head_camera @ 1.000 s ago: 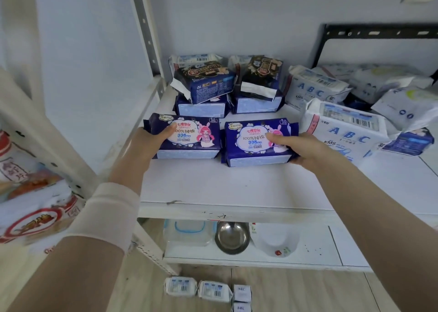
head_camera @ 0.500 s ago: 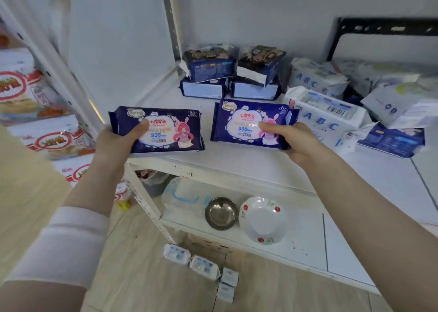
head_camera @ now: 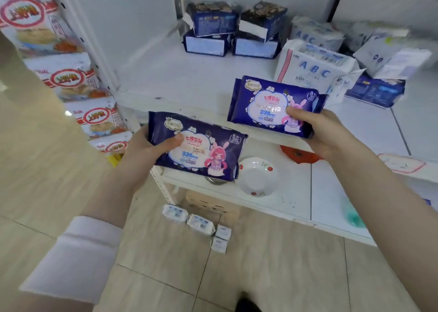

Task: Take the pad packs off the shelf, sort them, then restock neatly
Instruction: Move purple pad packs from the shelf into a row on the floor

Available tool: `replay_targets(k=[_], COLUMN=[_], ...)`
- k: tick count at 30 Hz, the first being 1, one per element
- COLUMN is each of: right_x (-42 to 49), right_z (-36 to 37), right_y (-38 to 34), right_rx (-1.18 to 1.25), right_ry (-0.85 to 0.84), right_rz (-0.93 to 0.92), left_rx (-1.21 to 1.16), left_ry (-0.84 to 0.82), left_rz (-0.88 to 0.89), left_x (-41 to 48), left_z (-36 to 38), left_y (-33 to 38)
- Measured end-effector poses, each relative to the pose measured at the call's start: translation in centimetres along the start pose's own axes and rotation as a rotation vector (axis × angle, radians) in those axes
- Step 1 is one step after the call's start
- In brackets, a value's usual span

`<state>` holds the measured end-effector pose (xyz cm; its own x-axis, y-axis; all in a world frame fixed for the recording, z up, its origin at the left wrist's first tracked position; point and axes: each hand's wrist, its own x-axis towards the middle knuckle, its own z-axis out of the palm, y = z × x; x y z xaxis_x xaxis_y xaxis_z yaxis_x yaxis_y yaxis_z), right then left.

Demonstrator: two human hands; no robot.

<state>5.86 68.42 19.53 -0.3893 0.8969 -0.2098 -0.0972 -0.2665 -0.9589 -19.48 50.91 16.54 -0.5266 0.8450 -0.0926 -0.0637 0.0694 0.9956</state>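
- Pad packs, head view: 2 purple ones printed "338mm" with a pink rabbit-eared figure are in hand, 1 per hand.
- Left pack (head_camera: 196,146): in front of the shelf (head_camera: 189,79) and below its front edge, clear of it, face up and tilted.
- Left hand (head_camera: 144,150): pinches that pack's left end, thumb on the face, fingers hidden beneath.
- Right pack (head_camera: 272,105): over the shelf's front edge; whether it touches the board, I cannot tell.
- Right hand (head_camera: 317,134): grips that pack's right end, thumb on top, fingers curled under.
- Dark packs (head_camera: 208,32): 4 at the back of the shelf, in 2 stacks of 2 side by side.
- ABC pack (head_camera: 312,67): white, mid-shelf, just behind the right pack; more white and blue packs lie jumbled toward the shelf's right end.
- Floor packs (head_camera: 199,221): 4 small white ones on the tiles below the shelf.
- Bowl (head_camera: 257,176): white with red flowers, on the board under the shelf.
- Snack bags (head_camera: 71,82): stacked left of the shelf.
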Motion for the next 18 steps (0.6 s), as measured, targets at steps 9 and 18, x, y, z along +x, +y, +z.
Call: replay_targets(k=[9,18], right_x=[-4.2,-3.9], right_z=[-5.0,-14.3], right_y=[6.8,15.6], right_rx=[-0.069,-0.353], right_ry=[-0.003,-0.078], right_rz=[0.09,0.176], left_rx=[0.158,0.244], left_ry=[-0.154,-0.184], left_rz=[-0.15,-0.28], left_x=[-5.4,-9.1], left_z=[3.8,10.5], left_y=[-6.4,-15.4])
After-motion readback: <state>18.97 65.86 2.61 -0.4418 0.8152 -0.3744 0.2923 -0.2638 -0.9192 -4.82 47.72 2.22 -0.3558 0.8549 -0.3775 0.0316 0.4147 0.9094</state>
